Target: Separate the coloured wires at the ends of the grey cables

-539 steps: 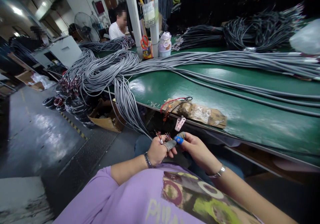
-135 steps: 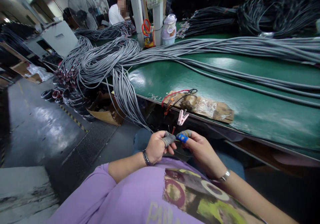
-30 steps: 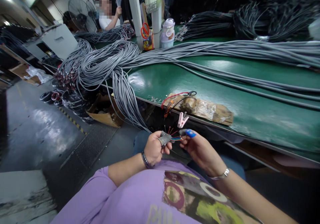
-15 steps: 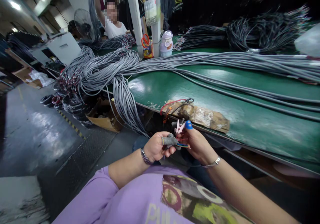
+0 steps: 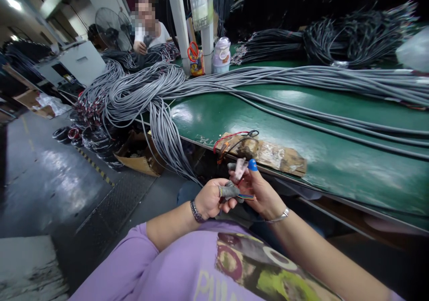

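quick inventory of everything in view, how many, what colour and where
table: one, green, centre to right
cables: many, grey, along the table and over its edge
darker cables: many, blackish, far side of the table
board: one, brown, near edge
clip: one, pink, in front of the board
wires: several, mixed colours, lower centre
posts: two, pale, upper centre
scissors: one, orange-red handles, by the posts
cup: one, purple, right of posts
fan: one, grey, upper left
co-worker: one, white top, behind cables
shirt: one, purple, bottom
left hand: one, grey-wrapped, holding wires
right hand: one, blue-capped, at clip
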{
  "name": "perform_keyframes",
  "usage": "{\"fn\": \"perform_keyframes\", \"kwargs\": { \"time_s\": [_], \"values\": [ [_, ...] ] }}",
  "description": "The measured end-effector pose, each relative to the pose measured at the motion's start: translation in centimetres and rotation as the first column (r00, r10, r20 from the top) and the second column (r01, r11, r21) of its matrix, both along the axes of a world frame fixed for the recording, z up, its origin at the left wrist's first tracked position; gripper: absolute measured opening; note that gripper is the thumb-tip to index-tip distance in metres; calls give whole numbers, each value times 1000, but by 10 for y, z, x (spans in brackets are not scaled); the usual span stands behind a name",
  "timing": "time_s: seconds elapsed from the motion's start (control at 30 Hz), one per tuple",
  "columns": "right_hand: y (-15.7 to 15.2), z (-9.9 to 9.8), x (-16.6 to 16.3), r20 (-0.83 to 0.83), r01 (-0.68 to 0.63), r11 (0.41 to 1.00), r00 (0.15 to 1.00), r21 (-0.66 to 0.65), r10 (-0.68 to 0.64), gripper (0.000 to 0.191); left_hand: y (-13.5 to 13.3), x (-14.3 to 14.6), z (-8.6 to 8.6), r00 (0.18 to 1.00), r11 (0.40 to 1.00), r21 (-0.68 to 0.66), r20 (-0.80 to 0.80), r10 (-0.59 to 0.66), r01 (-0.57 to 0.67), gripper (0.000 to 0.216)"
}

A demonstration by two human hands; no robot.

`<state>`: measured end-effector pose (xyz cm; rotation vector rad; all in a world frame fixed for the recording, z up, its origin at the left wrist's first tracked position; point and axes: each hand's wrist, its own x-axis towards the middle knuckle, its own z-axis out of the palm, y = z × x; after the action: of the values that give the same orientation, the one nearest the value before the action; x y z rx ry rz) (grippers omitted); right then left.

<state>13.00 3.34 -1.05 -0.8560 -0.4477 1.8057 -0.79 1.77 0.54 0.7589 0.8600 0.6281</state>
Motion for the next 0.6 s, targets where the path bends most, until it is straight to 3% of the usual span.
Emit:
{"fn": "perform_keyframes", "kwargs": {
  "time_s": [0.13,0.23,0.37,0.6],
  "values": [
    [-4,1,5,-36,-55,998,998,-17,54,53,-9,-4,2,999,1000,-1,-16,28,-28,42],
    [-6,4,7,-61,-65,998,996,-19,63,43,-16,-3,1,997,997,-11,-18,72,-73,43],
    [-5,6,4,-22,-12,1000,1000,10,12,31,-19,3,1,984,984,12,25,179,-179,39],
    [-1,9,1,15,58,998,998,5,-58,38,-14,12,7,971,973,-12,65,230,-230,33]
  ]
}}
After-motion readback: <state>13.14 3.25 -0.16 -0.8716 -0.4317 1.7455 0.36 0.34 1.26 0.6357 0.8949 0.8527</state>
